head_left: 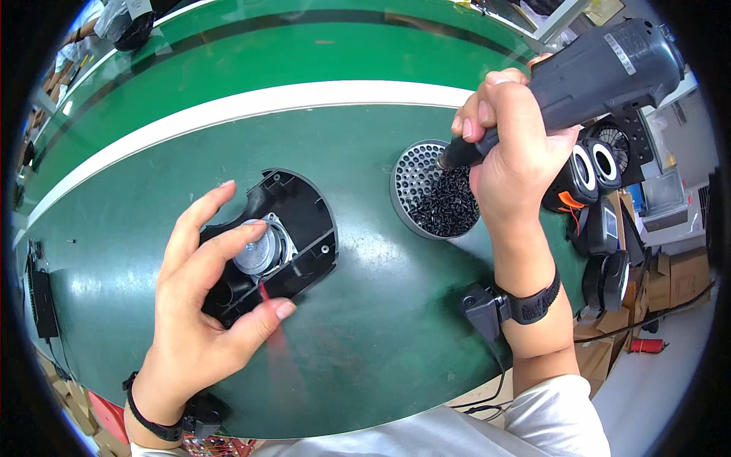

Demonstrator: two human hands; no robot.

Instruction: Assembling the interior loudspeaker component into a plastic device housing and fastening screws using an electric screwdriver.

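My right hand [518,137] is wrapped round a black electric screwdriver [601,76]. Its tip is down at a round metal screw tray [397,190] with a perforated plate, partly heaped with small black screws [445,204]. My left hand [205,282] lies over a black plastic speaker housing [308,206], fingers apart. The index fingertip touches or hovers at a round silver speaker driver [263,251] seated in the housing. A red wire [264,292], blurred lower down, runs by the left thumb; whether the thumb touches it I cannot tell.
The green work mat [381,343] bears the work. Beyond a white rail [304,95] runs a green belt [343,53]. Finished-looking black speakers [594,171] stand at the right edge, with cardboard boxes [681,278] beyond. A black power adapter [42,301] lies far left, near a loose screw [71,241].
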